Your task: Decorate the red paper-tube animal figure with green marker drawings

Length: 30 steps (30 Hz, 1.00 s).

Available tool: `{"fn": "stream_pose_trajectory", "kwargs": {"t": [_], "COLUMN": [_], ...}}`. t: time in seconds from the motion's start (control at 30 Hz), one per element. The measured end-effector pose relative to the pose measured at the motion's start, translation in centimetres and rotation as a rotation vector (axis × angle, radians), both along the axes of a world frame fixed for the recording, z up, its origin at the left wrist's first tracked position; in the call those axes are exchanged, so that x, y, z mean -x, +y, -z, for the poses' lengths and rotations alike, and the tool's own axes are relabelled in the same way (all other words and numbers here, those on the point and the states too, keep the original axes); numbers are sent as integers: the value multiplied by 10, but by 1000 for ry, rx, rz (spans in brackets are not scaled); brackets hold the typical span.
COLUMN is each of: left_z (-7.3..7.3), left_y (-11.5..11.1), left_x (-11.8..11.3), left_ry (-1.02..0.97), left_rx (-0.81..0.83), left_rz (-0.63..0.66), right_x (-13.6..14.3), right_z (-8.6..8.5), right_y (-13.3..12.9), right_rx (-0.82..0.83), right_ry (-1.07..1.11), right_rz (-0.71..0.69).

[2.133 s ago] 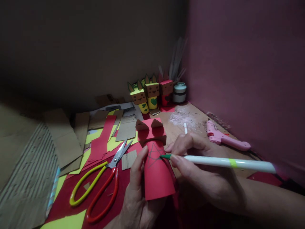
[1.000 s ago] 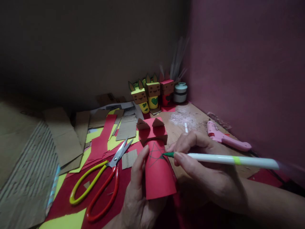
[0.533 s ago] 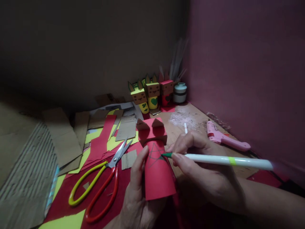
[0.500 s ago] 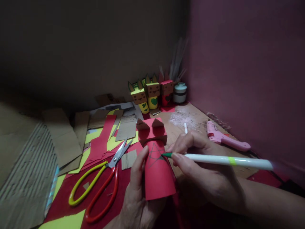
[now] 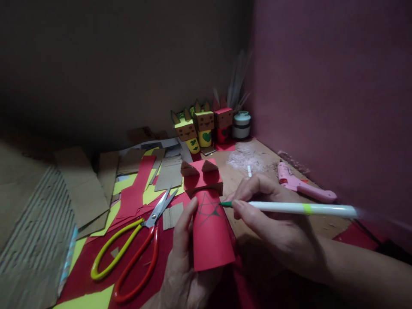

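One figure (image 5: 212,240), head (image 5: 203,180) away, sits clasped in left hand (image 5: 182,268); right hand (image 5: 273,225) grips pen (image 5: 283,207) crosswise, tip (image 5: 226,204) leftward; jar (image 5: 241,130) contents hidden.

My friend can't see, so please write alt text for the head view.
Left hand holding a red figure with a drawn star; right hand holding a green-tipped marker at the star. Open scissors and a pink glue gun lie nearby.

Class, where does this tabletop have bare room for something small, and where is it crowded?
A narrow bare patch of wood is bordered by the held red figure, white stick, pale shavings and right hand. Crowded: the left, with cardboard, paper and scissors; the back, with standing figures.
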<state>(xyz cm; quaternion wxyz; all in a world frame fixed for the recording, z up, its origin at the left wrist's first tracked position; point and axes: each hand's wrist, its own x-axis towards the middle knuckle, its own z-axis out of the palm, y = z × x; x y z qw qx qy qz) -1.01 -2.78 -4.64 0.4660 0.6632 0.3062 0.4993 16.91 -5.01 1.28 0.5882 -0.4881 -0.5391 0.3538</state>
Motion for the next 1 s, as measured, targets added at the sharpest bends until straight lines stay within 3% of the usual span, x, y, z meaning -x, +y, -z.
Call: {"fn": "stream_pose_trajectory", "kwargs": {"t": [0.33, 0.63, 0.87, 1.0], "left_z": [-2, -1, 0, 1], "left_y": [2, 1, 0, 1], "left_x": [2, -2, -1, 2], "left_ry": [5, 13, -3, -15], "left_rx": [13, -31, 14, 25], "left_rz": [24, -6, 1, 22], "right_x": [3, 3, 5, 6], "right_z": [0, 4, -1, -6], "right_y": [3, -5, 0, 2], "right_rx": [3, 60, -39, -40], "right_ry": [59, 161, 89, 78], "right_rz": [16, -127, 54, 74]}}
